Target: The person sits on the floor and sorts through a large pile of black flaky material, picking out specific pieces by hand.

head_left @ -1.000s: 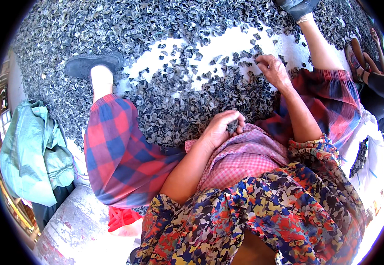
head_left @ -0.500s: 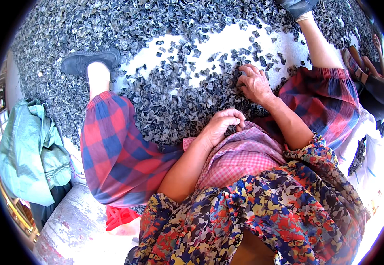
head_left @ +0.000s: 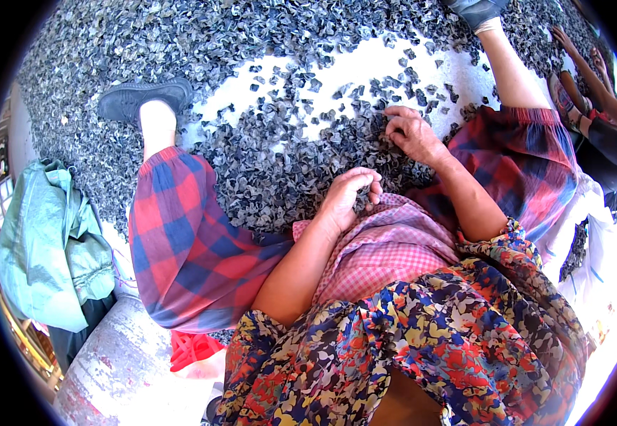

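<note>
A thick spread of small, dark, curled dried pieces (head_left: 266,184), looking like black wood ear fungus, covers the ground between my legs. My left hand (head_left: 351,196) is above its near edge, by the pink checked cloth (head_left: 386,241) over my lap. Its fingers are curled in, and whatever they may hold is hidden. Farther right, my right hand (head_left: 417,138) hovers at the right side of the dark pieces. Its forefinger reaches out toward the left while the other fingers bend loosely apart from it. Nothing shows in that hand.
A white patch of ground sheet (head_left: 358,67) with scattered pieces lies beyond my hands. My shoes (head_left: 145,96) rest on the spread. Green sheeting (head_left: 53,241) and a scuffed grey cylinder (head_left: 120,362) are at left, white bags (head_left: 578,234) at right. Another person's arm (head_left: 585,64) reaches in at far right.
My left hand has moved slightly left and up, still curled. My right hand has shifted a little right, its forefinger now straighter. The other person's arm now reaches farther out over the pieces.
</note>
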Action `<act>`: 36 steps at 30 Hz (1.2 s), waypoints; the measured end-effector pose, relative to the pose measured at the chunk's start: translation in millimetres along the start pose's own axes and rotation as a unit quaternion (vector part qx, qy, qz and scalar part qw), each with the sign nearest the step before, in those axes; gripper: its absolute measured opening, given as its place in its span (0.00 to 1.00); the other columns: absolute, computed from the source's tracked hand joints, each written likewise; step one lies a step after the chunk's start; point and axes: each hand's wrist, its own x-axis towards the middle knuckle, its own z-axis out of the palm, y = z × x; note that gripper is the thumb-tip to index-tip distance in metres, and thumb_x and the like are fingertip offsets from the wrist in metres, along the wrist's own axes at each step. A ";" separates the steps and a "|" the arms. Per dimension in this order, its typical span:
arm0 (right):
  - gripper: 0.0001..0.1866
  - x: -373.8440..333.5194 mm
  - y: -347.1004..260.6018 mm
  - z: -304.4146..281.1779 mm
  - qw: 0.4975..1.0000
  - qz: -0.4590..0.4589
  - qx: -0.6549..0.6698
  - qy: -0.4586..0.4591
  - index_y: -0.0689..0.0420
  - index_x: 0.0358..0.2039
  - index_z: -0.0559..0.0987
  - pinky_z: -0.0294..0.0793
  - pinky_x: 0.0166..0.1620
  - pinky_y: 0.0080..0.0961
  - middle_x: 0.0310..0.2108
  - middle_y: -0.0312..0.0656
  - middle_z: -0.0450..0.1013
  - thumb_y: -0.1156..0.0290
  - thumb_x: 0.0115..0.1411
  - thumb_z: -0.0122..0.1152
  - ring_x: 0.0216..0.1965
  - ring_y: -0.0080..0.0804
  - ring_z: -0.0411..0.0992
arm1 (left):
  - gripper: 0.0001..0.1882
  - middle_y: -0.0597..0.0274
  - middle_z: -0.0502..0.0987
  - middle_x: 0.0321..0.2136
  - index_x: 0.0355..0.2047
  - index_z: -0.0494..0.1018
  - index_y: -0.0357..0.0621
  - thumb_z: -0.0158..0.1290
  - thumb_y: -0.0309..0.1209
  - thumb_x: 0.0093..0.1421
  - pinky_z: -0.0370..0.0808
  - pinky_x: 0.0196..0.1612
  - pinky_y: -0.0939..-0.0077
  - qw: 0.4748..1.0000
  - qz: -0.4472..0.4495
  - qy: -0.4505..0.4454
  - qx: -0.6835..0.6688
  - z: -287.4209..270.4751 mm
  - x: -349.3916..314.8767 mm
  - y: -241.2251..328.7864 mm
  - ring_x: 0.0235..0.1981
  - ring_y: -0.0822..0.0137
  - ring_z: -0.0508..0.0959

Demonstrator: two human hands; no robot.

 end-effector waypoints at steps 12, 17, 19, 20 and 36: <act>0.25 -1.4 19.2 -29.5 0.964 0.231 -0.094 0.094 0.58 0.52 0.68 0.61 0.57 0.37 0.52 0.50 0.66 0.57 0.57 0.52 0.53 0.50 0.64 | 0.18 0.58 0.75 0.31 0.39 0.71 0.38 0.45 0.42 0.62 0.71 0.33 0.75 0.996 -0.004 -0.083 0.012 1.5 0.7 -2.3 0.30 0.68 0.74; 0.31 -0.2 -0.4 27.4 0.964 0.202 -0.171 -0.009 0.48 0.60 0.60 0.57 0.59 0.50 0.62 0.49 0.51 0.49 0.59 0.48 0.64 0.52 0.45 | 0.14 0.61 0.77 0.31 0.31 0.76 0.37 0.49 0.37 0.58 0.66 0.47 0.75 0.958 0.049 -0.161 0.231 15.8 -5.7 0.5 0.37 0.69 0.73; 0.31 -2.4 -69.8 42.4 0.975 0.140 -0.172 -0.035 0.49 0.56 0.65 0.60 0.59 0.43 0.60 0.51 0.54 0.55 0.52 0.59 0.60 0.52 0.55 | 0.15 0.62 0.77 0.33 0.32 0.76 0.37 0.49 0.38 0.58 0.66 0.47 0.77 0.935 0.033 -0.197 0.293 16.2 -8.6 -1.9 0.38 0.70 0.73; 0.33 -0.6 -86.4 46.4 0.985 0.116 -0.100 -0.084 0.46 0.57 0.64 0.59 0.59 0.44 0.61 0.51 0.52 0.56 0.52 0.61 0.59 0.53 0.55 | 0.15 0.62 0.77 0.33 0.33 0.76 0.37 0.49 0.38 0.59 0.66 0.47 0.77 0.921 0.010 -0.226 0.316 14.9 -8.0 -3.1 0.39 0.71 0.73; 0.25 193.3 -102.4 43.5 0.974 -0.047 -0.220 0.010 0.47 0.56 0.66 0.51 0.60 0.47 0.61 0.41 0.56 0.51 0.61 0.44 0.64 0.39 0.49 | 0.13 0.71 0.74 0.26 0.30 0.76 0.40 0.51 0.39 0.57 0.64 0.31 0.84 0.926 0.000 -0.211 0.312 14.0 -5.3 -5.4 0.28 0.80 0.69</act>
